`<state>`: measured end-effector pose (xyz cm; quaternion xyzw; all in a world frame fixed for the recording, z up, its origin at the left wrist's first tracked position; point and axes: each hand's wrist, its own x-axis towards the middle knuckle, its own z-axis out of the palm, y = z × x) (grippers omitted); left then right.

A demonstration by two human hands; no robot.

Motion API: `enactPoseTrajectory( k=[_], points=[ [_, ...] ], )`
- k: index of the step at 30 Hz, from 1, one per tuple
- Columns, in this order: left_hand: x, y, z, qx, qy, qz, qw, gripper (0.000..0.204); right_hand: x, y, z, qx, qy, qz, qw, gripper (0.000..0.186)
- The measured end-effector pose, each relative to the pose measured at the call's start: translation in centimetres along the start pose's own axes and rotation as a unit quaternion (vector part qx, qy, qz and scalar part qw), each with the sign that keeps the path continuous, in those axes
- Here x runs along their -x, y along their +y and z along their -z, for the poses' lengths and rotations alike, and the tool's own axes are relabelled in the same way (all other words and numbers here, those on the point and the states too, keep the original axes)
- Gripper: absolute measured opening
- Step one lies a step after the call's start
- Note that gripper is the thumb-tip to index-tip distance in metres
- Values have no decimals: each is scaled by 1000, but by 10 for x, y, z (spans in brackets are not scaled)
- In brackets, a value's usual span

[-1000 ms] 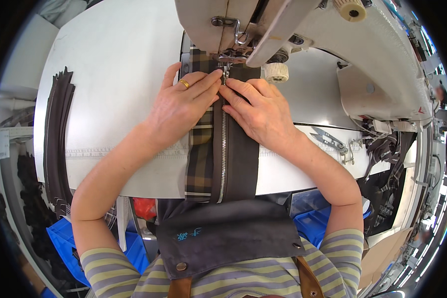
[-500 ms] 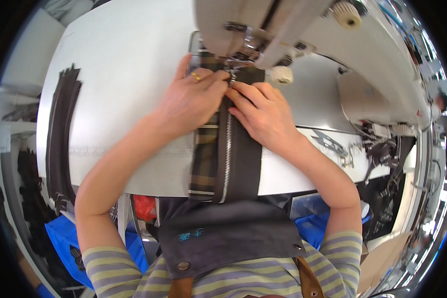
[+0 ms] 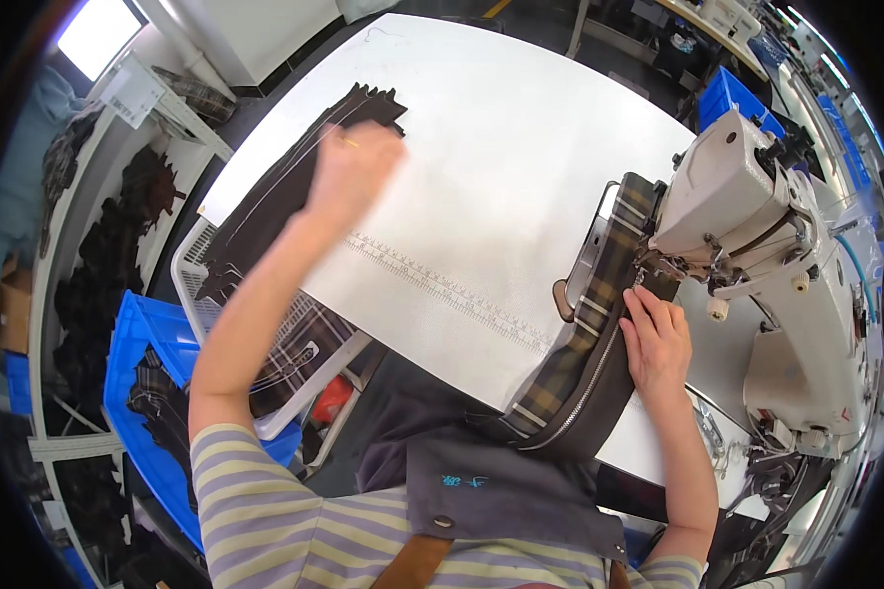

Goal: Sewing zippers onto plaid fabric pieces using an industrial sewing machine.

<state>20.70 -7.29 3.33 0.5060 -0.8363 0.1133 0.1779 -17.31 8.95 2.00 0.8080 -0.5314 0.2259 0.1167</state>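
Observation:
My right hand [image 3: 658, 339] is at the sewing machine [image 3: 722, 221], its thumb and fingertips closed on the edge of a dark zipper strip [image 3: 614, 398] with silver metal teeth. Beside the teeth runs a plaid fabric piece [image 3: 599, 314] in brown, black and white. The upper ends of both lie by the machine's needle area, and their lower ends hang over the table edge onto my lap. Over at the left, my left hand [image 3: 359, 172] is above a stack of dark strips [image 3: 275, 201]; motion smears its fingers, so any hold on a strip is unclear.
The white table [image 3: 462, 187] has a printed ruler scale [image 3: 442, 290] across it. At its left stand a white basket [image 3: 290, 412] with plaid fabric and a blue bin [image 3: 128, 393]. Metal scissors-like tools [image 3: 717, 437] lie right of my right forearm.
My left hand has let go of the work at the needle and moved left to the strip stack. My right hand stays at the zipper. The view has swung left.

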Motion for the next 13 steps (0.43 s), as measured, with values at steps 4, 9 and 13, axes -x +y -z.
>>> enactPoseTrajectory(
  k=[4,9,13],
  points=[
    [-3,-65,-29,-27,104,74,991,29,-1,-2,-1,-17,13,12,1000,38],
    [-25,-89,-33,-15,-17,97,995,24,0,1,-1,-15,14,-2,1000,38],
    [-25,-91,-29,29,109,117,987,23,2,3,-2,-19,6,-6,1000,37]
  ],
)
